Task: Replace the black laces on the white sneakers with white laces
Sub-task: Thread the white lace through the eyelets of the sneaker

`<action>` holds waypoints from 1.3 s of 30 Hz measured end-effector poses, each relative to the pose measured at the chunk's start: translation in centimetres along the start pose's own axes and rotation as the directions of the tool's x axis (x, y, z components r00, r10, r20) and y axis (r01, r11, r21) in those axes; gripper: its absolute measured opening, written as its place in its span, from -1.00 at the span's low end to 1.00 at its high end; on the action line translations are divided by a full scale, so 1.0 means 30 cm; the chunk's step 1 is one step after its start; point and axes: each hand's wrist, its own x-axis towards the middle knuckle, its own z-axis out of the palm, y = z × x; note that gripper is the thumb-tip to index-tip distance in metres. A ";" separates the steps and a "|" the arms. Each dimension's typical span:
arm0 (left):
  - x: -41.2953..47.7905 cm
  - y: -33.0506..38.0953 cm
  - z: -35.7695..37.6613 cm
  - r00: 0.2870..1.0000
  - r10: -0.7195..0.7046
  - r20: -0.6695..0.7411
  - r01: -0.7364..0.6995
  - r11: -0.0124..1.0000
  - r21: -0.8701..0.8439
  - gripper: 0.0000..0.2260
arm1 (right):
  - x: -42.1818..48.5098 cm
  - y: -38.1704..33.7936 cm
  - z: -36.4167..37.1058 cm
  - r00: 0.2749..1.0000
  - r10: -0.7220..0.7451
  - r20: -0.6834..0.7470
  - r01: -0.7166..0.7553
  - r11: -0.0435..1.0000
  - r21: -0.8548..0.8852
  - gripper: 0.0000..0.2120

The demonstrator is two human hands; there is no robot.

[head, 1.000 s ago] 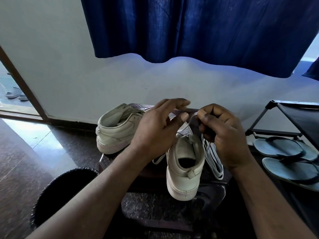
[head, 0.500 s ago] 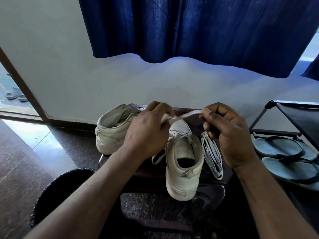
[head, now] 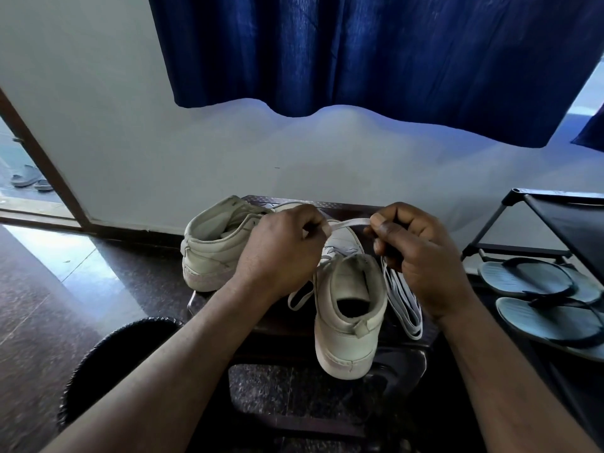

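Note:
Two white sneakers stand on a small dark stool (head: pixel 402 358). The near sneaker (head: pixel 348 322) points away from me, heel toward me, with a white lace threaded through it. The other sneaker (head: pixel 215 246) lies to the left. My left hand (head: pixel 281 246) and my right hand (head: pixel 415 253) hover above the near sneaker's front, each pinching an end of a white lace (head: pixel 348 223) stretched flat between them. A loop of lace (head: pixel 299 297) hangs left of the sneaker. Folded white laces (head: pixel 403 299) lie to its right. No black lace is visible.
A black bin (head: pixel 114 354) sits at the lower left on the dark stone floor. A black shoe rack (head: pixel 562 223) with blue-grey flip-flops (head: pixel 539 295) stands on the right. A white wall and blue curtain (head: pixel 376 53) are behind the stool; a doorway opens at far left.
My hands have drawn apart sideways, and the white lace, bunched between them a second ago, now runs as a flat band from one hand to the other.

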 end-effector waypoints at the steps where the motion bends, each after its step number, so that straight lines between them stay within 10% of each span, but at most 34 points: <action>1: -0.001 0.007 0.002 0.998 -0.003 0.062 0.013 0.987 -0.158 -0.89 | -0.001 0.001 0.009 1.000 -0.005 0.011 0.005 1.000 -0.008 -0.82; 4: -0.004 0.026 0.004 0.976 0.079 0.203 0.024 0.887 -0.462 -0.87 | -0.004 0.005 0.027 0.999 -0.031 0.037 0.033 0.997 -0.065 -0.79; 17: -0.014 0.056 0.057 0.993 -0.055 0.108 0.093 0.919 -0.383 -0.93 | -0.012 0.011 -0.071 0.976 0.143 0.163 -0.055 0.891 -0.450 -0.90; 28: -0.004 0.076 0.054 0.922 -0.274 0.274 0.370 0.832 -0.413 -0.88 | -0.034 -0.013 -0.056 0.912 0.405 -0.062 -0.407 0.913 -0.020 -0.87; 39: -0.007 0.094 0.084 0.952 -0.235 0.199 0.277 0.934 -0.226 -0.86 | -0.029 0.019 -0.066 0.875 0.480 -0.066 -0.472 0.875 0.112 -0.82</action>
